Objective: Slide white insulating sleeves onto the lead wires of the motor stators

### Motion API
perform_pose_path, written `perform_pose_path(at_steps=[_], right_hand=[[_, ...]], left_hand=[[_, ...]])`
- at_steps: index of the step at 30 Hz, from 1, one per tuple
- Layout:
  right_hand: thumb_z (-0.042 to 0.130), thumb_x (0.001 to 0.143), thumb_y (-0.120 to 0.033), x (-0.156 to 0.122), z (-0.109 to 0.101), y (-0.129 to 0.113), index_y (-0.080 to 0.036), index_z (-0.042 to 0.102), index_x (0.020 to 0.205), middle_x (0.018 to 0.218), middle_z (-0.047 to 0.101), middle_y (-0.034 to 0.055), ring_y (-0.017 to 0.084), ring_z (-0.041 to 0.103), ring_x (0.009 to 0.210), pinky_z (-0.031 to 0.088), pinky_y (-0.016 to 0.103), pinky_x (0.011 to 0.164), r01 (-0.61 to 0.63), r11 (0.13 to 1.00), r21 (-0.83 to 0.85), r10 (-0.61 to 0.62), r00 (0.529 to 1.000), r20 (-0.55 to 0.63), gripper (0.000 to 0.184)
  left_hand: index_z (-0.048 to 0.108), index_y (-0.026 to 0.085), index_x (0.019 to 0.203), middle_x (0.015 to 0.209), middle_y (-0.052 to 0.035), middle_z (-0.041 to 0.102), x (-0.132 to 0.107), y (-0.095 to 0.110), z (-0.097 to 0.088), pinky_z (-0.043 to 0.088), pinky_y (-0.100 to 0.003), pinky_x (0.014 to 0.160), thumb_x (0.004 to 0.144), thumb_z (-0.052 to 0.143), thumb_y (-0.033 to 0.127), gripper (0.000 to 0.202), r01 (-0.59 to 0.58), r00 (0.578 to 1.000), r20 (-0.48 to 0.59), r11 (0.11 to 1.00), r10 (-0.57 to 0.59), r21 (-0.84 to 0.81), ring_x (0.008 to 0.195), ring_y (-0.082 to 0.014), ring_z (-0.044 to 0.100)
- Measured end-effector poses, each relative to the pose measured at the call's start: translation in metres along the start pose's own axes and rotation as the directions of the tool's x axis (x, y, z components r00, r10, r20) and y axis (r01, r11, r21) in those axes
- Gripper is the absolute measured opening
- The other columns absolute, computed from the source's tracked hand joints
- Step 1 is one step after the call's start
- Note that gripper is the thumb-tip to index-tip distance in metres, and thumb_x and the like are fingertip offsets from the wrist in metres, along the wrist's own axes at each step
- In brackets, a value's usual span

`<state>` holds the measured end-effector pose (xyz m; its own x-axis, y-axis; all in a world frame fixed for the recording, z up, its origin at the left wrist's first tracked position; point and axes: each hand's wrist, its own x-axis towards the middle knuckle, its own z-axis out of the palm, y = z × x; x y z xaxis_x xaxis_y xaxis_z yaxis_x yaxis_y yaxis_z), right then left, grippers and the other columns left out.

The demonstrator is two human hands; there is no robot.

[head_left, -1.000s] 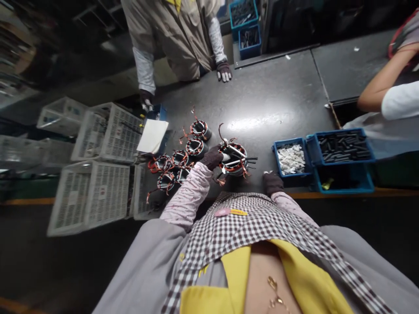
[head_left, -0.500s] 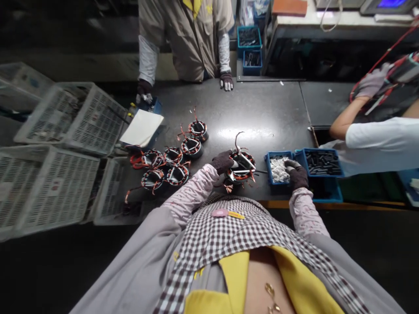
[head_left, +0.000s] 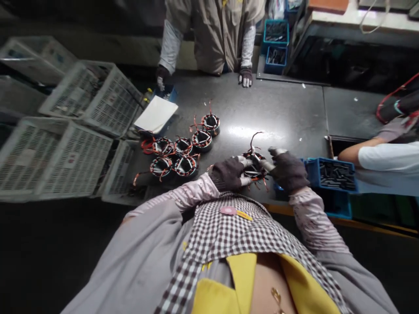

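Both gloved hands meet over one wound stator [head_left: 253, 168] that sits on the dark tabletop [head_left: 278, 113] near its front edge. The left hand [head_left: 229, 174] is clamped on the stator's left side, while the right hand [head_left: 288, 170] presses in from the right, fingers closed against its top; whether they pinch something small there cannot be told. A red lead wire curls up from the stator. To the left of the stator lie six more stators [head_left: 183, 150] in a cluster, with a white sheet [head_left: 156, 114] beyond them and white mesh crates [head_left: 55, 161] further left. Just right of the stator stands a blue bin [head_left: 332, 174] of dark sleeves. Across the tabletop from the stator, a co-worker's gloved hand [head_left: 245, 77] rests on the surface.
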<state>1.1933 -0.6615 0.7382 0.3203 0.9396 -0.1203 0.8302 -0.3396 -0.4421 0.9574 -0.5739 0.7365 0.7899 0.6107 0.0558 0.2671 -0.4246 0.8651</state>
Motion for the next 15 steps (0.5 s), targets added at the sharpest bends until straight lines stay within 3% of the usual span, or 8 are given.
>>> perform_pose_path(at_steps=[2,4,8,10,12,15], right_hand=[[0.070,0.105,-0.051,0.011,-0.004,-0.029,-0.016,0.072,0.143,0.123,0.080,0.0232,0.036,0.079,0.108,0.059,0.042,0.090,0.070,0.962,-0.262,-0.012,0.976,0.218,0.052],[0.058,0.112,-0.046,0.017,-0.007,-0.045,-0.014,0.074,0.138,0.119,0.080,0.0237,0.033,0.080,0.104,0.055,0.037,0.084,0.130,0.912,-0.390,0.015,0.938,0.348,0.043],[0.047,0.117,-0.043,0.026,-0.015,-0.045,-0.013,0.074,0.138,0.122,0.081,0.0227,0.034,0.079,0.108,0.052,0.037,0.083,0.228,0.893,-0.387,-0.044,0.901,0.431,0.046],[0.050,0.116,-0.047,0.032,-0.016,-0.043,-0.017,0.075,0.141,0.128,0.081,0.0191,0.033,0.077,0.116,0.052,0.036,0.088,0.219,0.939,-0.265,-0.086,0.896,0.435,0.046],[0.054,0.115,-0.047,0.038,-0.011,-0.047,-0.019,0.077,0.141,0.133,0.081,0.0164,0.031,0.076,0.121,0.052,0.035,0.092,0.155,0.974,-0.168,-0.082,0.922,0.378,0.044],[0.058,0.113,-0.041,0.036,0.003,-0.062,-0.018,0.083,0.128,0.126,0.082,0.0172,0.031,0.074,0.118,0.051,0.036,0.093,0.069,0.969,-0.237,-0.017,0.976,0.216,0.038]], left_hand=[[0.087,0.024,0.111,0.120,-0.0145,0.080,0.011,0.004,0.006,0.058,-0.051,0.113,0.070,0.099,0.033,0.043,0.026,0.995,0.095,0.982,-0.044,0.186,0.117,-0.0392,0.075],[0.084,0.020,0.091,0.106,-0.0154,0.079,0.025,0.003,0.013,0.059,-0.051,0.108,0.069,0.100,0.037,0.032,0.054,0.982,0.155,0.950,-0.106,0.309,0.111,-0.0411,0.076],[0.066,0.019,0.061,0.080,-0.0136,0.070,0.037,-0.004,0.020,0.062,-0.052,0.094,0.057,0.104,0.032,0.040,0.149,0.978,0.114,0.964,-0.177,0.219,0.097,-0.0440,0.076],[0.069,0.018,0.064,0.089,-0.0187,0.074,0.034,-0.005,0.020,0.062,-0.056,0.093,0.058,0.104,0.030,0.037,0.104,0.986,0.102,0.959,-0.135,0.263,0.100,-0.0483,0.076],[0.080,0.013,0.081,0.110,-0.0262,0.077,0.030,-0.001,0.017,0.062,-0.060,0.095,0.070,0.100,0.036,0.032,0.012,0.981,0.169,0.909,-0.091,0.417,0.109,-0.0521,0.075],[0.086,0.012,0.115,0.132,-0.0257,0.076,0.026,0.009,0.011,0.062,-0.057,0.103,0.086,0.090,0.046,0.045,-0.066,0.955,0.278,0.833,-0.108,0.550,0.122,-0.0489,0.073]])
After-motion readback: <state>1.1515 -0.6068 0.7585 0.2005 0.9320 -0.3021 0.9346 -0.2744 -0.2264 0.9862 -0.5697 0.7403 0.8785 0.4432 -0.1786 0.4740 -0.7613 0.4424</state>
